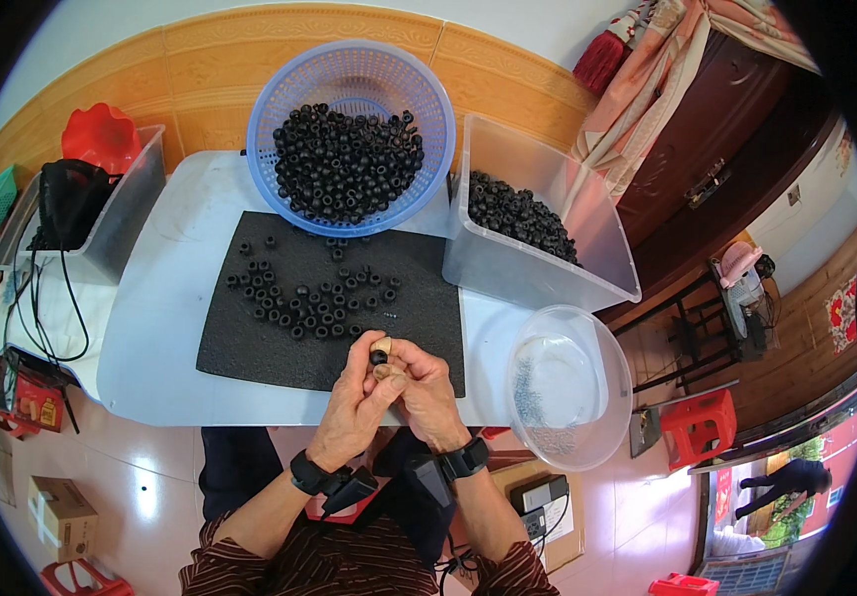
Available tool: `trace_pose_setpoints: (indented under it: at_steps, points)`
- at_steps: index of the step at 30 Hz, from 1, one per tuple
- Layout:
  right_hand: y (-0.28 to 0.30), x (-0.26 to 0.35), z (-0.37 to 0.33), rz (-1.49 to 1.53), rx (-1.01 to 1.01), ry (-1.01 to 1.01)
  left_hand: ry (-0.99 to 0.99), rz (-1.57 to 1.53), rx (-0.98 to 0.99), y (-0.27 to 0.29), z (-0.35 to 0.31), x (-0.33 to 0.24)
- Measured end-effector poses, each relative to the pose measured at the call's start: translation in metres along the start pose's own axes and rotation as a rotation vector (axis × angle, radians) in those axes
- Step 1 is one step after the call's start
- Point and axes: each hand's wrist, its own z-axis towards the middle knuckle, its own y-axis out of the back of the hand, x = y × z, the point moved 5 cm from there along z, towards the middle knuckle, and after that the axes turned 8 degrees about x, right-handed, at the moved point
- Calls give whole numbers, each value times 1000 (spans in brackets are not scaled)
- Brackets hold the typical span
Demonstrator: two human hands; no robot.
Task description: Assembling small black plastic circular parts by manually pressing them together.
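Observation:
My left hand point(351, 402) and my right hand point(427, 392) meet over the front edge of a black mat point(250, 363). Between their fingertips they grip one small round black part point(379, 357). Some fingertips look covered in something tan. Loose black parts of the same hollow, rounded kind point(301, 308) lie scattered on the mat just beyond my hands. A few tiny metal bits point(390, 315) rest there too. Whether anything small sits inside the held part is hidden by my fingers.
A blue basket point(262, 189) of black parts stands at the back, beside a clear bin point(538, 283) holding more. A round clear tub point(602, 437) with small metal pieces sits at the table's right edge. Another bin point(145, 199) stands left. A person point(791, 482) is outside the doorway.

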Motion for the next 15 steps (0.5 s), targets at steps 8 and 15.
trace_pose_setpoints:
  at_steps: [8, 15]
  points:
    - [2, -4, 0, -35, -112, 37, -55, 34, -80, 1, 3, 7]
    - [0, -6, 1, -64, -104, 83, -16, 9, -87, 2, 1, 6]
